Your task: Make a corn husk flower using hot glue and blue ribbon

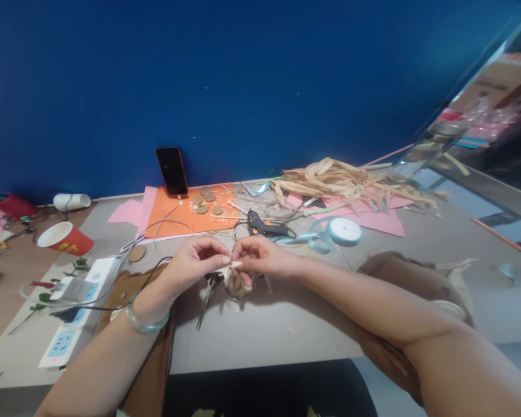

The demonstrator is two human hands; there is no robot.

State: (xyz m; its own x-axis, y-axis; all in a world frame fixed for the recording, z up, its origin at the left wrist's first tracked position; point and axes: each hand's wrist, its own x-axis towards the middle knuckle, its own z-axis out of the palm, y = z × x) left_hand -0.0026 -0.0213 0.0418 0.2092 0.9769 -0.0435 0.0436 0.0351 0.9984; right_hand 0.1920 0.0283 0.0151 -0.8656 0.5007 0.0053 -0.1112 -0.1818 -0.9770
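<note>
"So why do the left hand (200,260) and right hand (263,258) meet?"
"Both pinch the pale, husk-like piece (231,267) over the grey table (264,341), presumably to steady something so small, though fingers partly hide the exact grip."
"And the glue gun (263,225)?"
"Just beyond them, probably for easy reach."

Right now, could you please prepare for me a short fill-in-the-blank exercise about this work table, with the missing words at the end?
1. The left hand and the right hand meet at a pale strip, and the bracelet is on the ____ arm.
2. The phone leans against the ____ wall.
3. The round brown discs lie on ____ paper.
4. The black tool beside the ribbon roll is a glue ____.

Missing words: left; blue; orange; gun.
</note>
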